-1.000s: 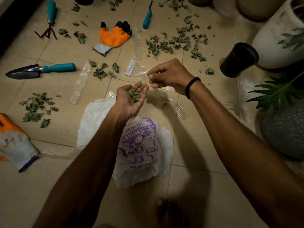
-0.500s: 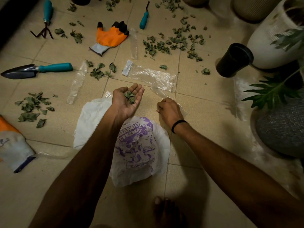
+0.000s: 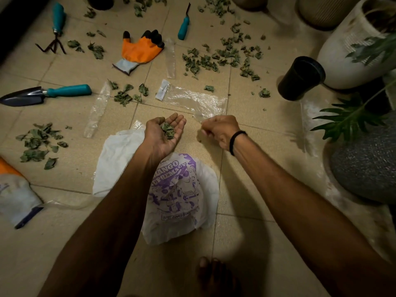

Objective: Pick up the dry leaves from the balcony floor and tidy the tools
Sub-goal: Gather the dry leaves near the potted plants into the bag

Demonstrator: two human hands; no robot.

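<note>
While my left hand lay palm up, fingers loosely cupped, it carried a small heap of dry leaves. My right hand was curled just beside it, and I could not tell whether it pinched anything. I judged the leaves near weightless, brittle and quick to crumble or spill, so best scooped gently from beneath. Under my wrists lay the white bag. Further out sat a left pile, a far scatter and the trowel.

Black pot beside white planter
</note>
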